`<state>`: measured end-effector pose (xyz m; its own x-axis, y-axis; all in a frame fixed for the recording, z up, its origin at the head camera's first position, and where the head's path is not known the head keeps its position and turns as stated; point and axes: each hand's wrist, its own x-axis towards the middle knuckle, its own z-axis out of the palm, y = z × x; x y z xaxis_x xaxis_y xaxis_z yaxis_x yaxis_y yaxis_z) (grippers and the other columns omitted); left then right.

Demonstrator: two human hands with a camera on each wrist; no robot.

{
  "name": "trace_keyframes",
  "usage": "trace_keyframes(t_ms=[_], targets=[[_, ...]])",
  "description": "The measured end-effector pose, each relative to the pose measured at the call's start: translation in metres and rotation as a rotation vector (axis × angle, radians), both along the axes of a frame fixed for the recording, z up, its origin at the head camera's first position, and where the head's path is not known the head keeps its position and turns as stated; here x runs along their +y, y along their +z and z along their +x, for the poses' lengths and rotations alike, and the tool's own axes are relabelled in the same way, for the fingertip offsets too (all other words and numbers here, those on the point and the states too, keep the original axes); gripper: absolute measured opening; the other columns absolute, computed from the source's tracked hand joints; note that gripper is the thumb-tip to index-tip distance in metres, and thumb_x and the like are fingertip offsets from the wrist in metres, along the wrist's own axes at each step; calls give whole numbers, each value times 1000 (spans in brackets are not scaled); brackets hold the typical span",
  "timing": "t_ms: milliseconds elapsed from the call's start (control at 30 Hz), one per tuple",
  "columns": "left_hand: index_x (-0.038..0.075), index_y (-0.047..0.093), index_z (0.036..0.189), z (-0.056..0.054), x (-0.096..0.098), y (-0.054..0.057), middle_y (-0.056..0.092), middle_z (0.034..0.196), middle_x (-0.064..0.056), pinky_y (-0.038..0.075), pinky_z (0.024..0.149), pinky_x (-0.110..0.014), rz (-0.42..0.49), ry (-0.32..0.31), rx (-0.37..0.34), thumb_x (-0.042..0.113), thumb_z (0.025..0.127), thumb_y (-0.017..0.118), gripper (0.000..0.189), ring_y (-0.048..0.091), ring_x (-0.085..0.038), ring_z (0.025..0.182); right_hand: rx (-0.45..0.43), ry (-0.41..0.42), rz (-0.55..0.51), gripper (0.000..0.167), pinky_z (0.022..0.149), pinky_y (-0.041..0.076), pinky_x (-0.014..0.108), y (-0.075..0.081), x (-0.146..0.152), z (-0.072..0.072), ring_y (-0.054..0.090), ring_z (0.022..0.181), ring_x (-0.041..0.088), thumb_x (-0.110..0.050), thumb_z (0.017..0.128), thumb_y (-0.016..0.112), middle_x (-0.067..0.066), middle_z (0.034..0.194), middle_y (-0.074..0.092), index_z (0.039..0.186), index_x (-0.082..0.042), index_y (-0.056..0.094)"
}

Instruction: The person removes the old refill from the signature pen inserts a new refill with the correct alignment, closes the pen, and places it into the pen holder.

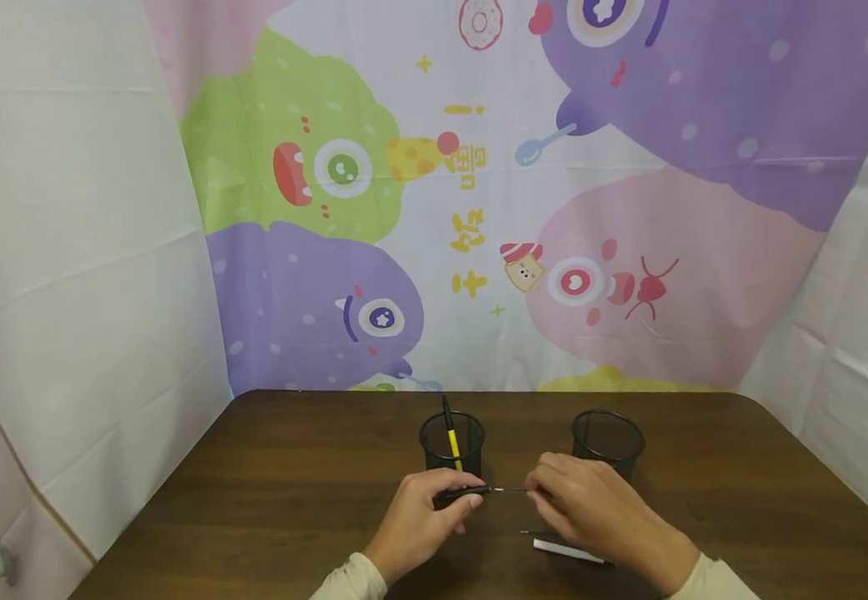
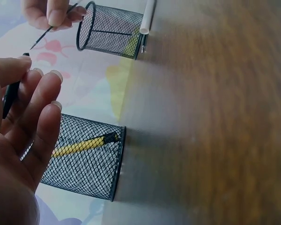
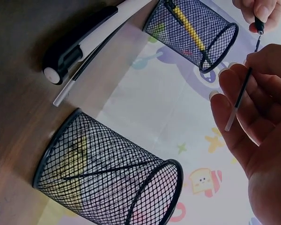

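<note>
My left hand (image 1: 422,507) pinches a black pen part (image 2: 11,96) between thumb and fingers. Facing it, my right hand (image 1: 591,504) pinches a thin pen refill (image 3: 243,89), dark with a clear tail end, between thumb and forefinger. The refill's metal point is right at the end of the black part. Below the right hand, a white pen barrel (image 1: 564,550) with a black clip end lies on the table, and a second refill (image 3: 75,79) lies alongside it.
A black mesh cup (image 1: 424,442) behind the left hand holds a yellow and black pen (image 1: 453,442). Another mesh cup (image 1: 608,414), behind the right hand, has a thin dark stick (image 3: 107,171) inside. The brown table (image 1: 253,483) meets a cartoon-printed curtain (image 1: 479,350) at the back.
</note>
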<state>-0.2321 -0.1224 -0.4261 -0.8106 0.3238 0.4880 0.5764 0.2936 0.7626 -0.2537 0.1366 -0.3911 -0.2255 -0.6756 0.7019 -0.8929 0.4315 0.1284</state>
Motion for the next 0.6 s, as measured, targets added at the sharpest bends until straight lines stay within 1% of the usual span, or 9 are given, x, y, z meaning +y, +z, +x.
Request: trace_keyframes(t_ms=[167,433,600], targets=[[15,75,111,1,0,0,68,90,6,57,65,-28,-3,-4,2,20,95,72,17,64,-7,56,-12,9,0,18,53,40,11,0,-1,1,46,65,-4,-4,78,73,-11,83,56,88,-17,65],[9,75,111,1,0,0,71,96,3,57,65,-26,-4,-12,-12,23,95,71,22,65,-6,57,-9,37,-17,18,53,40,10,1,-3,0,46,64,-5,-3,78,74,-11,82,57,88,-16,65],[13,75,111,1,1,-1,69,90,6,57,63,-27,5,-12,-21,23,96,71,18,65,-7,57,3,40,-17,19,53,40,11,1,-3,0,47,64,-4,-3,77,74,-10,82,56,88,-16,65]])
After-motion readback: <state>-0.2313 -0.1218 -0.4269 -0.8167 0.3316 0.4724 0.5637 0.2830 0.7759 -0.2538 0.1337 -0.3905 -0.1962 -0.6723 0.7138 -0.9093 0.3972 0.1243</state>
